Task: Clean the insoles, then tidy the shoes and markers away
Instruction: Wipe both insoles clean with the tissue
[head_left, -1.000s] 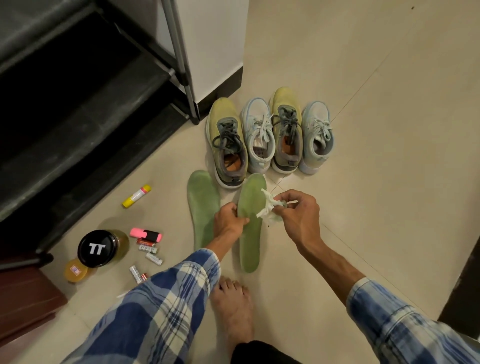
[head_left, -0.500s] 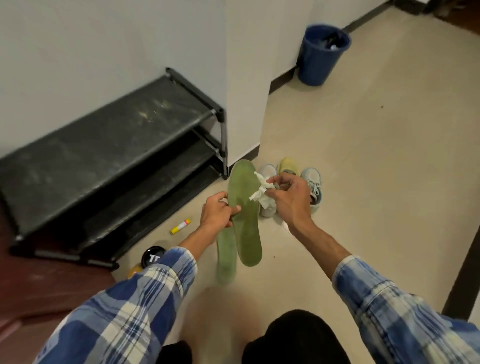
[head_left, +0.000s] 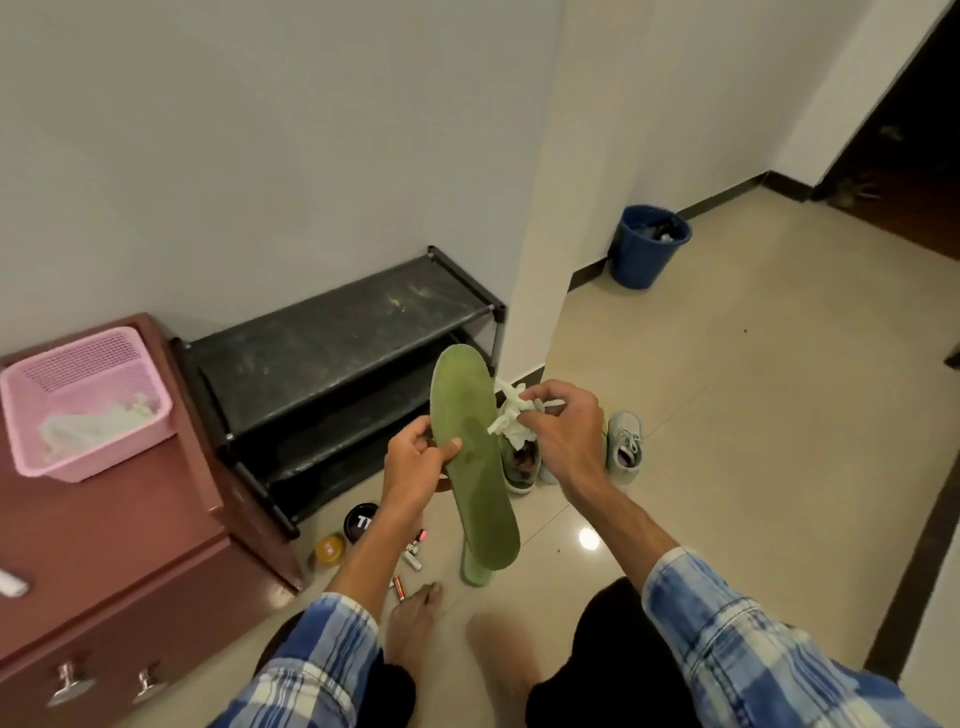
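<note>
Wiping stage: insole cleaning is under way and judged unfinished; the shoes and markers are not yet tidied.
Left hand (head_left: 415, 457): thumb and fingers pinch the left edge of the held insole (head_left: 472, 462), which is raised nearly upright at mid-frame, toe towards 12 o'clock.
Right hand (head_left: 561, 431): bunched fingers pinch a crumpled white wipe (head_left: 509, 421) at the insole's right edge, apparently touching it, at 2 o'clock from the left hand.
Second insole (head_left: 475, 571): lies on the floor, mostly hidden behind the held one, with one end showing at 6 o'clock; whether it has been cleaned cannot be told.
Markers (head_left: 422, 535): loose on the floor at 7 o'clock from the held insole, near a black-lidded jar (head_left: 361, 521).
Shoes (head_left: 626, 447): on the floor at 3 o'clock from the held insole, partly hidden by the right hand.
Shoe rack (head_left: 337, 322): against the wall at 11 o'clock, the likely destination for the shoes.
Remaining, by judgement: finish wiping, refit the insoles, shelve the shoes, gather the markers.
</note>
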